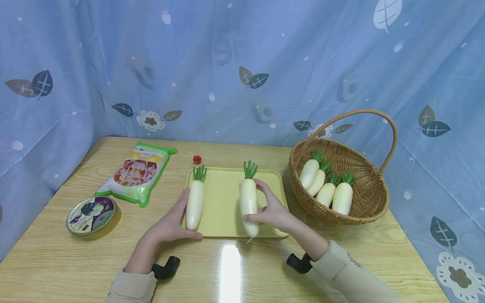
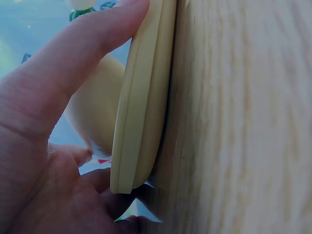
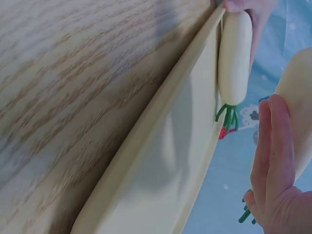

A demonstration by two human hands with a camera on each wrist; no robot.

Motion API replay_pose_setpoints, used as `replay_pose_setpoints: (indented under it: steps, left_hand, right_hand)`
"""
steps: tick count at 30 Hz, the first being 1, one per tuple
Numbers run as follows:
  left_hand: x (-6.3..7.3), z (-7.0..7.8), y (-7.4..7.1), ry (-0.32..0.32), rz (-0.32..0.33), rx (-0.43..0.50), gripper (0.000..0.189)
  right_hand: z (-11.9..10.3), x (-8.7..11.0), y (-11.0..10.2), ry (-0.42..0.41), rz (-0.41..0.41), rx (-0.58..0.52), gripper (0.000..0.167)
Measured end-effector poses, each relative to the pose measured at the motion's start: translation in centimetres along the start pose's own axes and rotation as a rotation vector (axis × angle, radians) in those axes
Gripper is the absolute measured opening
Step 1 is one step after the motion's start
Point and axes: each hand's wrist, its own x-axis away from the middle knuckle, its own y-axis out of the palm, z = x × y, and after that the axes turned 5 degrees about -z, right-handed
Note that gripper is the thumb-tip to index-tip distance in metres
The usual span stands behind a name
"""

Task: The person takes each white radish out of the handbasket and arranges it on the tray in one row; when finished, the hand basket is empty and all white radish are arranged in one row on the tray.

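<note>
Currently, the person's right grip (image 1: 273, 212) is clasping a white radish (image 1: 249, 198), thumb near and fingers on the right side, and the right wrist view is showing that radish raised clear above the right part of a yellow tray (image 1: 223, 198), its green top pointing far. The left grip (image 1: 172, 223) is holding the tray's near left corner, its thumb pressing the near rim and its fingers reaching along the left side. A second radish (image 1: 195, 206) is lying along the tray's left edge, its top also pointing far; whether the left fingers are touching it, one cannot tell. On the right of the bench (image 1: 265, 275), a wicker basket (image 1: 369, 185) is tilting open toward the near side, and four radishes (image 1: 342, 200) are resting in it. To the left, a round tin (image 1: 92, 215) is sitting near a green-edged bag (image 1: 136, 172) lying farther back. A small red object (image 1: 197, 159) is lying just beyond the tray, and a blue curtain (image 1: 189, 63) is hanging at the far side.
</note>
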Motion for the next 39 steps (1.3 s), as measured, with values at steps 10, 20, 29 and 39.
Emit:
replay_pose_setpoints:
  steps: [10, 20, 29, 39]
  left_hand:
    - [0.0, 0.0, 0.0, 0.005, -0.001, -0.016, 0.135]
    - [0.1, 0.0, 0.0, 0.000, 0.000, -0.029, 0.135]
    - [0.1, 0.2, -0.1, -0.007, 0.003, -0.031, 0.135]
    - [0.1, 0.1, -0.1, -0.003, 0.004, -0.042, 0.135]
  right_hand:
    - [0.0, -1.3, 1.3, 0.026, -0.009, -0.020, 0.102]
    - [0.6, -2.6, 2.6, 0.026, -0.021, -0.006, 0.100]
    - [0.7, -3.8, 3.8, 0.038, -0.034, 0.006, 0.102]
    - [0.8, -5.0, 4.9, 0.052, -0.042, -0.005, 0.100]
